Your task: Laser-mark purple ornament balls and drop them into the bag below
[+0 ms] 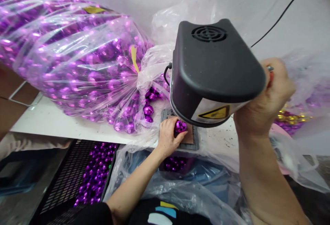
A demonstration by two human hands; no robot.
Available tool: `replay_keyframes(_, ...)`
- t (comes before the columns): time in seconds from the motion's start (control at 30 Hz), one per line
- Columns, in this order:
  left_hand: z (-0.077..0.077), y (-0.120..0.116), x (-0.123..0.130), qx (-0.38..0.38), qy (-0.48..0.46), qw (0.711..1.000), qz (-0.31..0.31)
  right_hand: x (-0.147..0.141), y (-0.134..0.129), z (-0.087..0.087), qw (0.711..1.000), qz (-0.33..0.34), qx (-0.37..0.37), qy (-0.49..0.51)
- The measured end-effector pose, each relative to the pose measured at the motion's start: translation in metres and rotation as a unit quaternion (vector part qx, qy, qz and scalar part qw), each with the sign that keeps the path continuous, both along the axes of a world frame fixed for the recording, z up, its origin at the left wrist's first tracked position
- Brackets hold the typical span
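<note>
A black machine head with a round vent and a yellow warning label fills the centre right. My right hand is at its right side, fingers curled on a handle that is mostly hidden, a ring on one finger. Below the machine's left edge, my left hand holds a shiny purple ball between thumb and fingers. The ball is over a grey-framed plate with a brown surface, lying on the white table.
A large clear bag of purple beads lies at the left. Purple beads sit in a black crate below. Gold beads are at the right. A black cable hangs by the wall.
</note>
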State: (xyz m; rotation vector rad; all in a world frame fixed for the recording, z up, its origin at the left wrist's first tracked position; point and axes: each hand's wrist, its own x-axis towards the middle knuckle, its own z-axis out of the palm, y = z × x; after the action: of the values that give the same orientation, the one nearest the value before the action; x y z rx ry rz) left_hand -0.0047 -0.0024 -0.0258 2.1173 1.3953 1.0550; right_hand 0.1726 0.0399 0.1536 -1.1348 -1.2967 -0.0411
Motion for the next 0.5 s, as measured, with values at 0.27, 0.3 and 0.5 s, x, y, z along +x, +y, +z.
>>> replay_keyframes(0.27, 0.000, -0.001, 0.001, -0.017, 0.001, 1.000, -0.025, 0.000, -0.005, 0.002, 1.000, -0.014, -0.008, -0.015)
replay_keyframes(0.3, 0.000, -0.001, 0.001, -0.020, 0.001, 0.999, -0.027, 0.000, -0.008, 0.001, 0.999, -0.025, 0.002, -0.029)
replay_keyframes(0.5, 0.000, -0.001, 0.000, -0.045, -0.004, 0.998, -0.044, 0.000, -0.036, -0.024, 0.992, -0.034, 0.096, -0.077)
